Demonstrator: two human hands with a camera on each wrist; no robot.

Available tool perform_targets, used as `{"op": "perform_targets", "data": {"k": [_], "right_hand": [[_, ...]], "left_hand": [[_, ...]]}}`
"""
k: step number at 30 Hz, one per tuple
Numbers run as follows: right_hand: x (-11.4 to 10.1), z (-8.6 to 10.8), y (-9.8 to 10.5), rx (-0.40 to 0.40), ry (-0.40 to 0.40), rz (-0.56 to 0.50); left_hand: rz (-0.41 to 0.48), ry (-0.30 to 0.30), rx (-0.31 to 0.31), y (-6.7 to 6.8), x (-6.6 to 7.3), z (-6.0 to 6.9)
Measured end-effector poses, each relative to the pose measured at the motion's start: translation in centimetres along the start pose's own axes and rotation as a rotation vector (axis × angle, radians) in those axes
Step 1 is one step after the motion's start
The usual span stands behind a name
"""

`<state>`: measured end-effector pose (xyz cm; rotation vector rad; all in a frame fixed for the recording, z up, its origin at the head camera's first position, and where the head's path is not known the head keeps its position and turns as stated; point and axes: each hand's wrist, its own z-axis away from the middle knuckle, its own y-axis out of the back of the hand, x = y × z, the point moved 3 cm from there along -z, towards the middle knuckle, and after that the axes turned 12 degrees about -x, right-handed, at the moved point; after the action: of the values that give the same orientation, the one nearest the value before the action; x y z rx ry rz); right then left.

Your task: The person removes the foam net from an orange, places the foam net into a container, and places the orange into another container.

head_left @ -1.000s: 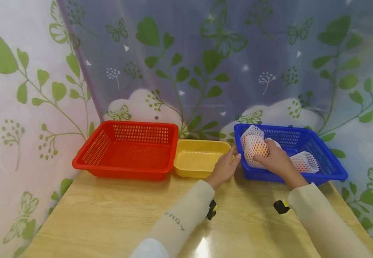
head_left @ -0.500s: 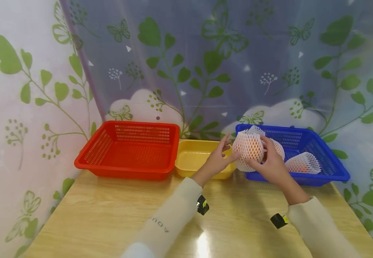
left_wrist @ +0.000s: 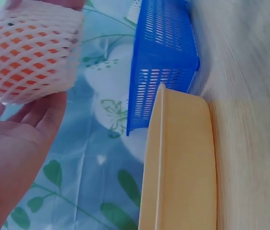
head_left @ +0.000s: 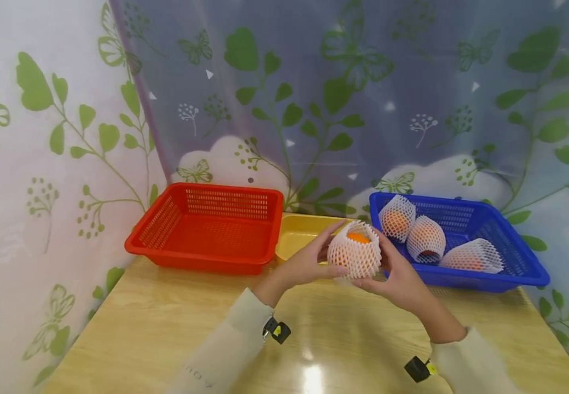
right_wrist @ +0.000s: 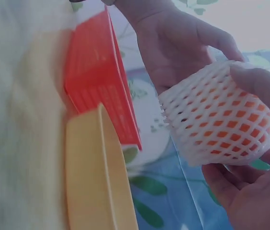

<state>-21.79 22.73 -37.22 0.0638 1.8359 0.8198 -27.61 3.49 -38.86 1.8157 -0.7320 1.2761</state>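
An orange fruit in a white foam net sleeve (head_left: 355,258) is held up in front of the yellow basin (head_left: 291,241), its orange skin showing through the sleeve's open top. My left hand (head_left: 300,267) grips it from the left, thumb low on the near side. From the right, my right hand (head_left: 405,282) holds the same fruit, its thumb underneath near the front. In the right wrist view both hands curve around the netted fruit (right_wrist: 221,120). Three more netted fruits (head_left: 426,239) lie in the blue basket (head_left: 526,265) to the right.
A red basket (head_left: 215,262) stands at the left, close beside the yellow basin. All three containers line the back of the wooden table (head_left: 343,339), before a leaf-patterned curtain (head_left: 284,109). The basin is partly hidden behind my hands and the fruit.
My right hand has lifted one netted fruit out of the blue basket and brought it left and nearer. My left hand has come off the basin's edge area and taken hold of it too.
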Motion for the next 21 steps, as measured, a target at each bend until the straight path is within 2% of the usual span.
{"op": "perform_targets", "data": {"k": [2, 6, 9, 12, 15, 21], "right_hand": [[-0.1, 0.1, -0.7, -0.019, 0.015, -0.004], [0.0, 0.2, -2.1, -0.042, 0.032, -0.035], [0.4, 0.3, -3.2, -0.055, 0.033, -0.064], [0.7, 0.3, -4.3, -0.055, 0.042, -0.08], [1.0, 0.4, -5.1, -0.044, 0.053, -0.07], [2.2, 0.7, -6.6, -0.066, 0.038, -0.067]], "left_hand": [[-0.009, 0.006, 0.001, -0.2, 0.2, 1.0], [0.003, 0.06, 0.028, -0.3, 0.1, 2.9], [0.011, 0.098, 0.031, -0.5, -0.3, 4.2], [-0.019, 0.122, 0.023, -0.7, -0.8, 5.3], [-0.065, 0.146, 0.028, -1.1, -1.3, 6.2], [-0.09, 0.191, 0.055, -2.2, -2.6, 7.5]]}}
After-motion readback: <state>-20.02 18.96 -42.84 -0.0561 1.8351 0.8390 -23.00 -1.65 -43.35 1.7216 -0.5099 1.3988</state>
